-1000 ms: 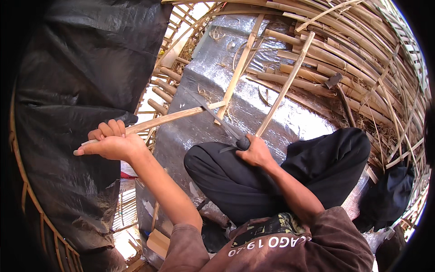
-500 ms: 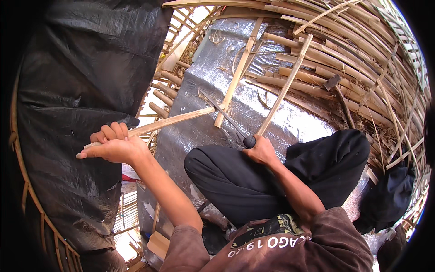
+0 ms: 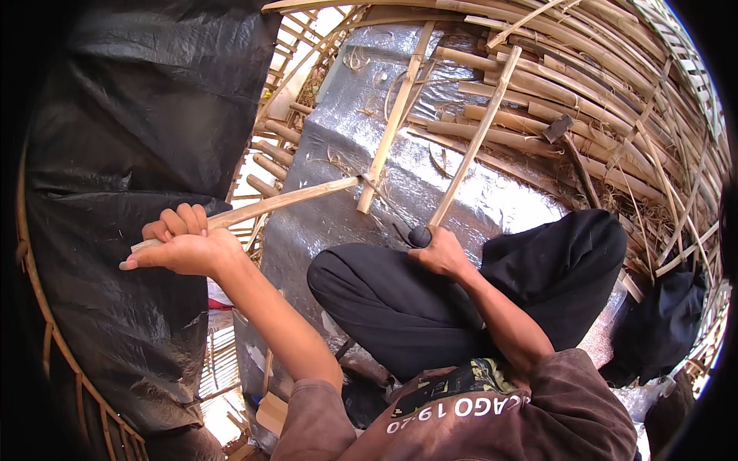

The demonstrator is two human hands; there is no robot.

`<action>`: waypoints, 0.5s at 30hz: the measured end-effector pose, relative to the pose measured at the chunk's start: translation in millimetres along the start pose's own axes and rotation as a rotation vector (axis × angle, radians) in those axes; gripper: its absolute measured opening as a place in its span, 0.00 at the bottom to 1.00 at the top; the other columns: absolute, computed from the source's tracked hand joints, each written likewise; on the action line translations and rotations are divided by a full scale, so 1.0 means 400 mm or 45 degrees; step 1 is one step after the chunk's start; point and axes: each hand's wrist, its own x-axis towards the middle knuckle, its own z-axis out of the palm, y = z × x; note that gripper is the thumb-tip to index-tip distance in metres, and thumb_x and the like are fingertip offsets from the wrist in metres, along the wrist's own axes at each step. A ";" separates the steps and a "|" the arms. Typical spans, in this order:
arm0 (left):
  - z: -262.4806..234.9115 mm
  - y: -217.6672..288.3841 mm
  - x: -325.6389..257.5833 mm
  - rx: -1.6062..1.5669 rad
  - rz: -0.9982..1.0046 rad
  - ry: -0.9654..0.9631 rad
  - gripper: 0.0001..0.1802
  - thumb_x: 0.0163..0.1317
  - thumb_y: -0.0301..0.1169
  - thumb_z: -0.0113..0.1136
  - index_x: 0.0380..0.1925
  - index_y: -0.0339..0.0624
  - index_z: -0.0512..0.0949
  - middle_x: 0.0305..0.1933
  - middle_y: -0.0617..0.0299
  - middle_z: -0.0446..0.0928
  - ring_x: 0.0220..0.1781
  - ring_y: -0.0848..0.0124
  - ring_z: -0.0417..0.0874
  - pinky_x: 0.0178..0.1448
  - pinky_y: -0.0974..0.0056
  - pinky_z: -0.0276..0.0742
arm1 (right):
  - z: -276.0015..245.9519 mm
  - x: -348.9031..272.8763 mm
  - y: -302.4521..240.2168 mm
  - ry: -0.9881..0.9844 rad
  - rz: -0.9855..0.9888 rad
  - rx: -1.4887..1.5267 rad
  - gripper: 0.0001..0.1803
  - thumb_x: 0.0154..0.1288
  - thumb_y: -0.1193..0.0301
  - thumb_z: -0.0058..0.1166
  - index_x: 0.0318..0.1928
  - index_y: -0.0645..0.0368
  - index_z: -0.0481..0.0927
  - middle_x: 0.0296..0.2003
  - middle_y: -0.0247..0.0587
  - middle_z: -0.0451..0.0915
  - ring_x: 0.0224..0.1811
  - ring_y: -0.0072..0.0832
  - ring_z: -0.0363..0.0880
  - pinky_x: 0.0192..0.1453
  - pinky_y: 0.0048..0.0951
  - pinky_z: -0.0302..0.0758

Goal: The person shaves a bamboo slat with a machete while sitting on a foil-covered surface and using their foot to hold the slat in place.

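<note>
My left hand (image 3: 188, 244), palm up with fingers curled, grips one end of a pale bamboo strip (image 3: 284, 201). The strip's far end reaches the blade of a knife (image 3: 420, 237), beside the end of another flat strip (image 3: 390, 138) lying on the sheet. Closed by my folded legs, my right hand (image 3: 443, 252) holds this knife, whose dark rounded part shows at the fist and whose thin blade points up and left. A long pale stick (image 3: 477, 137) runs away from the right fist. Whether the fist also grips it, I cannot tell.
A shiny grey sheet (image 3: 315, 215) covers the floor, with shavings on it. Split bamboo lengths (image 3: 584, 115) are stacked at the far right, and a hammer (image 3: 559, 129) leans there. Black sheeting (image 3: 138, 138) hangs at left. A dark cloth bundle (image 3: 661, 330) lies at right.
The knife has turned slightly in my right hand, and its blade looks narrower where it meets the strip. The whole view has shifted a little; both grips stay the same.
</note>
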 end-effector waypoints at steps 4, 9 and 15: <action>0.012 -0.003 0.010 0.026 0.011 -0.003 0.35 0.71 0.71 0.27 0.20 0.55 0.44 0.15 0.71 0.39 0.18 0.78 0.37 0.22 0.69 0.34 | 0.008 -0.032 -0.033 0.104 -0.124 -0.030 0.33 0.49 0.57 0.66 0.50 0.71 0.80 0.43 0.71 0.82 0.51 0.56 0.83 0.59 0.45 0.77; -0.007 -0.012 0.020 0.019 -0.008 0.013 0.35 0.71 0.71 0.27 0.20 0.55 0.44 0.16 0.71 0.39 0.18 0.78 0.37 0.23 0.69 0.35 | -0.015 0.008 0.012 0.033 0.000 0.021 0.32 0.48 0.57 0.67 0.49 0.69 0.81 0.41 0.69 0.83 0.49 0.56 0.83 0.57 0.45 0.78; -0.009 -0.003 0.009 -0.007 0.007 -0.037 0.36 0.70 0.72 0.26 0.20 0.55 0.44 0.15 0.72 0.39 0.18 0.78 0.36 0.22 0.69 0.34 | -0.005 -0.067 -0.085 0.093 -0.287 -0.034 0.30 0.49 0.58 0.67 0.47 0.69 0.80 0.38 0.67 0.83 0.46 0.58 0.83 0.55 0.48 0.78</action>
